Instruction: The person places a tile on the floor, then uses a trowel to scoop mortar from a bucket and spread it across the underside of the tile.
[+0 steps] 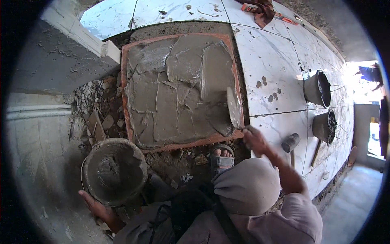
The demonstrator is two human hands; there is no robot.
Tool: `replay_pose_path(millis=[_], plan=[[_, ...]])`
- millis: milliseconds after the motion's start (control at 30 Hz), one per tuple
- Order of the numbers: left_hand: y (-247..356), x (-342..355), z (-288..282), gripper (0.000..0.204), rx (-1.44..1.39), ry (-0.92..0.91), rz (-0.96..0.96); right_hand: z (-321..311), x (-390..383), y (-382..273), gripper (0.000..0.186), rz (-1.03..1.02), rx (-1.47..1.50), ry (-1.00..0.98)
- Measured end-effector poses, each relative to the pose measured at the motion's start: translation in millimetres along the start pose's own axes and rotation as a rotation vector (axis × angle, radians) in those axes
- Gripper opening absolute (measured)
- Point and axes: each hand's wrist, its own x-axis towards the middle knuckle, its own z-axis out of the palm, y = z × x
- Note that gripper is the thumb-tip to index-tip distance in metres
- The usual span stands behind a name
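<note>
My right hand grips a trowel by its handle, its blade over the right edge of a square slab with red-brown edges. Wet grey mortar covers most of the slab's face in overlapping ridges and smears. At the lower left, my left hand is closed against the near side of a round bucket. This bucket tilts toward me, its inside coated with mortar and a small lump of it within. Part of the left hand's grip is hidden.
White marbled tiles spotted with mortar lie to the right. Two buckets stand there, near a dark-headed mallet. A brown cloth and a level lie farther off. Rubble borders the left wall; a sandalled foot is close to the slab.
</note>
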Motion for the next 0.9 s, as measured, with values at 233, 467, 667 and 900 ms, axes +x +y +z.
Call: replay_pose_path(millis=[233,467,667,900], plan=[[3,3,2,0.077,-0.101,-0.091,-0.044,90,21,-6,0.035,-0.258,0.156,0.073],[-12,18,-14,0.071,0.044,-0.036,0.111,80,72,-117,0.033,-0.370,-0.036,0.042],[-9,13,-13,0.069,-0.109,-0.042,-0.021,60,89,-144,0.033,-0.654,-0.684,-0.217],[-9,12,-12,0.071,0.085,0.055,0.057,59,121,-203,0.026,-0.752,-0.857,-0.172]])
